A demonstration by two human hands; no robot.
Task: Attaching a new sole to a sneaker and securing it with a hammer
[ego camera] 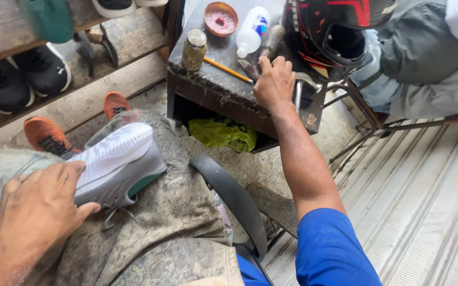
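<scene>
So the left hand (35, 212) was pressing flat on a sneaker (117, 164), fingers spread over its heel end, holding it down on the person's lap rather than wrapping around it. The shoe lay sole-up across a grimy, dust-caked cloth (170, 212) covering the knees. Its sole was white with fine ribbed grooves, the upper looked grey, and a bit of teal showed near the toe edge. A loose lace end hung underneath.

The right hand (274, 82) was stretched out to a beat-up little wooden work table (213, 90), fingers curled down on a tool (250, 70) lying there. I couldn't tell if it was really clenched around it or just resting on top. Beside it sat a yellow pencil (228, 70), a small glass jar (194, 50), a white squeeze bottle (252, 32) and a shallow orange dish (221, 19). A black and red helmet (335, 32) sat at the table's far corner, and a yellow-green bag (223, 133) was stuffed below it.
</scene>
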